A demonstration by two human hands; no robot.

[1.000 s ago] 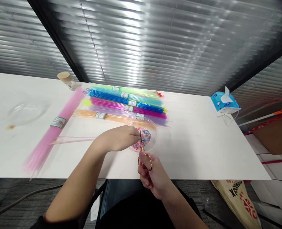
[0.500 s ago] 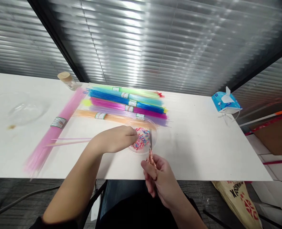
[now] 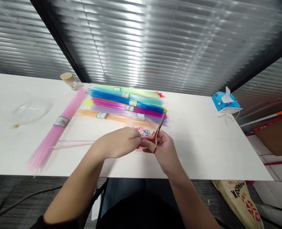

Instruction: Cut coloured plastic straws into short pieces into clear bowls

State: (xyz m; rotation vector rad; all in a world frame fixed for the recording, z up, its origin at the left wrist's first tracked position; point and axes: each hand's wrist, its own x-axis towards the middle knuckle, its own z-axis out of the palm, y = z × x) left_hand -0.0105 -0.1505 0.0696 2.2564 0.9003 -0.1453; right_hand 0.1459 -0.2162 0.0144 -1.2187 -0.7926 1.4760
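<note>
My left hand (image 3: 121, 142) is closed on a few thin pink straws (image 3: 71, 145), whose long ends stick out to the left under the wrist. In my right hand (image 3: 163, 149) are scissors (image 3: 160, 124) with rose-gold handles, their dark blades pointing up and away. The fingertips of both hands meet over a clear round bowl (image 3: 152, 122). Small cut pieces (image 3: 143, 131) in red, pink, blue and white lie in it, partly hidden behind the hands. The straw ends between the fingertips are too small to make out.
Behind the bowl lie banded straw bundles: orange (image 3: 114, 117), magenta (image 3: 107, 105), blue (image 3: 112, 97) and green (image 3: 136, 91). A pink bundle (image 3: 52, 136) lies left. Farther off are a wooden-lidded jar (image 3: 69, 81), clear plastic (image 3: 31, 108) and a blue tissue pack (image 3: 226, 101).
My right hand has risen to meet the left fingertips, and the scissors have swung up and right, away from the bowl's middle. The left hand still holds the straws.
</note>
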